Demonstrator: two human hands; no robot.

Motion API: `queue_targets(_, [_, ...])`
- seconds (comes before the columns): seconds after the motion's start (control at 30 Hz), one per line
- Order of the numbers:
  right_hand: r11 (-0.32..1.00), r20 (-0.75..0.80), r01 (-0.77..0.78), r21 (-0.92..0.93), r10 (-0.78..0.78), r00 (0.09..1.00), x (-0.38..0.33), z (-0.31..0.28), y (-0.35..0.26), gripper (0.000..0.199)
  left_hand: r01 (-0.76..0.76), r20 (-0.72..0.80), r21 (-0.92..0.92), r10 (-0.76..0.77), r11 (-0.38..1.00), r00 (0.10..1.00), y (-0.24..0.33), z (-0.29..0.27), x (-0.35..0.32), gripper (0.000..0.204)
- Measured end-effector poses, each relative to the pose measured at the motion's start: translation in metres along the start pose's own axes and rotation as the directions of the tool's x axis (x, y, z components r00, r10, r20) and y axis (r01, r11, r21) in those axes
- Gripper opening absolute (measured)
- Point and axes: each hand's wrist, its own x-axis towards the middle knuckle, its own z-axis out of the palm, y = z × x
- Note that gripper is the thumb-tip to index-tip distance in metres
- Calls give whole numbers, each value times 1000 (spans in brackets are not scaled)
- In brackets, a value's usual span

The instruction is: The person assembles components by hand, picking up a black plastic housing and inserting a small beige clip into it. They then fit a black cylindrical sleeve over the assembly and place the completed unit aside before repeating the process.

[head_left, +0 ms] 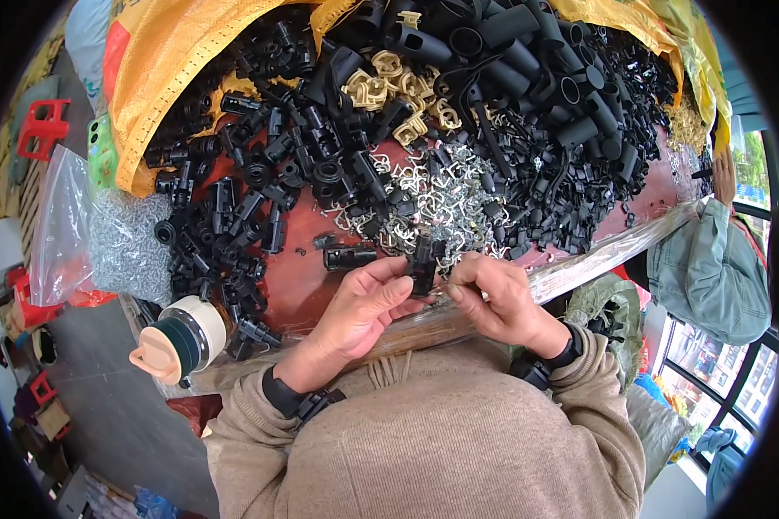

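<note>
Left hand [359, 304]: its fingers close around a small black plastic fitting [422, 270], holding it upright just above the near edge of the surface [296, 285].
Right hand [492, 298]: fingers pinched narrow at the fitting's side, thumb and forefinger tips pressed together on what seems a small metal clip; the clip itself is too small to make out.
Fitting's place: between the two hands, lifted off the reddish surface, just in front of the pile of silver wire clips [446, 203].
Step in hand: judging by the grip, a clip is being seated on the fitting.
Next move calls for: a steady left hold and a firm, well-aimed push from the right fingertips.
Around: heaps of black tubes [528, 65], beige clips [389, 86], a yellow sack [160, 78], a clear bag of small metal parts [117, 238], a capped flask [180, 339] at the left.
</note>
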Motion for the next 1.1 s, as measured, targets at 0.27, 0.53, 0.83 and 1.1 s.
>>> queue_targets(0.27, [973,-20,151,-176,-157,987,2,10,8,13,85,-31,23,-84,996,996,1,0,-2,35])
queue_targets(0.53, [929,73,189,-317,-175,982,2,9,8,13,96,-84,132,-85,987,993,2,3,-4,33])
queue_targets(0.83, [911,225,-411,24,396,890,-1,4,5,16,136,-30,407,-136,903,990,9,6,-8,32])
queue_targets(1.1, [950,119,35,-310,2,993,31,-35,28,22,150,-1,331,-159,931,987,14,6,-10,35])
